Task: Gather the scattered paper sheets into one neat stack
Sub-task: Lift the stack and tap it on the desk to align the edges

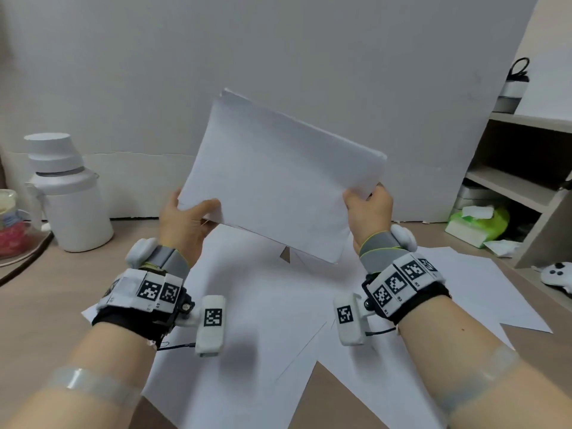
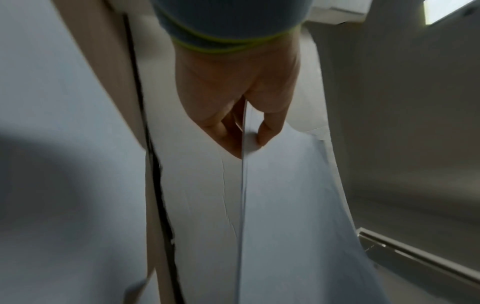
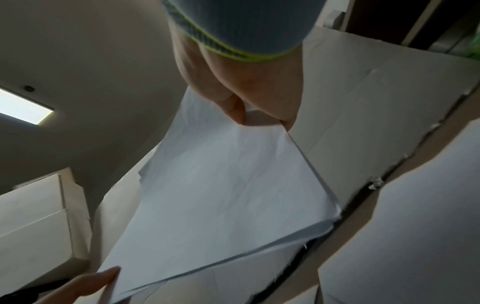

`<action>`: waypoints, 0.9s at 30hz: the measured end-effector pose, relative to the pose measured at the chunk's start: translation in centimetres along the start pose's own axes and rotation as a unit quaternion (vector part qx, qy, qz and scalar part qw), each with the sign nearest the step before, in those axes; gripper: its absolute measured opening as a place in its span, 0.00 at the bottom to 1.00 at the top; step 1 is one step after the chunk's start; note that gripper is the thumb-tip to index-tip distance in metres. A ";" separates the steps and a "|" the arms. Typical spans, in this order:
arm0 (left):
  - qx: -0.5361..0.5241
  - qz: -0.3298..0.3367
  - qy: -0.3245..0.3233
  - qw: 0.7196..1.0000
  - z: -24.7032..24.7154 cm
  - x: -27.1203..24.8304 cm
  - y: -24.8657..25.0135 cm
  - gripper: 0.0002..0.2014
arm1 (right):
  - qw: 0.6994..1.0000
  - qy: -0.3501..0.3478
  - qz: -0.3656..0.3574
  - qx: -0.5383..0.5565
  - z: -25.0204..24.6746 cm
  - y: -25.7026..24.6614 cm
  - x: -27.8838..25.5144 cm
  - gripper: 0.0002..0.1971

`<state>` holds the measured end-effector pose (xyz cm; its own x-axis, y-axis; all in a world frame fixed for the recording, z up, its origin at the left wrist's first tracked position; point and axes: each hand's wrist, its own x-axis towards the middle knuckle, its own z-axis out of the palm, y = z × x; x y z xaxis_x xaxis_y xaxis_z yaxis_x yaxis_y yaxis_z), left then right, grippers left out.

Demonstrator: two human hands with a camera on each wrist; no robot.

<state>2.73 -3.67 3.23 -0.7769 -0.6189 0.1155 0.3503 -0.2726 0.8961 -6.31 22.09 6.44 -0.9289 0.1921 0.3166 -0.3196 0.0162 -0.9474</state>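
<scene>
A bundle of white paper sheets (image 1: pixel 278 178) is lifted off the table and tilted, its far corners slightly uneven. My left hand (image 1: pixel 185 215) pinches its near left corner, thumb on the front face. My right hand (image 1: pixel 368 209) grips the right corner, thumb on the front and fingers behind. In the left wrist view the paper bundle (image 2: pixel 280 205) runs edge-on between thumb and fingers of my left hand (image 2: pixel 244 139). In the right wrist view the paper bundle (image 3: pixel 228 195) spreads below my right hand (image 3: pixel 262 119). More loose sheets (image 1: pixel 266 329) lie overlapping on the table (image 1: pixel 40 320) under my arms.
A white thermos jug (image 1: pixel 66 193) stands at the left, with a jar (image 1: pixel 10 224) beside it. A white board (image 1: pixel 278 57) closes the back. At the right are shelves (image 1: pixel 520 181), a green tissue pack (image 1: pixel 476 221) and a white controller (image 1: pixel 557 275).
</scene>
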 end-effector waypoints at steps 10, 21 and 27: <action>0.301 0.083 0.007 0.950 -2.6 3.8 0.9 0.12 | 0.996 -0.059 -0.065 0.008 4.5 2.3 3.2 0.11; 0.231 0.148 0.059 0.960 -1.6 4.4 -0.4 0.19 | 0.989 -0.147 0.027 -0.014 4.8 5.8 3.9 0.09; 0.273 0.193 0.010 0.942 -2.1 5.0 -0.7 0.39 | 0.992 -0.128 -0.008 -0.019 5.3 5.2 3.5 0.33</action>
<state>-0.29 -8.09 2.27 -0.6348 -0.6089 0.4756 0.2792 0.3932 0.8760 -12.25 17.61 2.83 -0.9421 -0.0630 0.3292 -0.3326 0.0546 -0.9415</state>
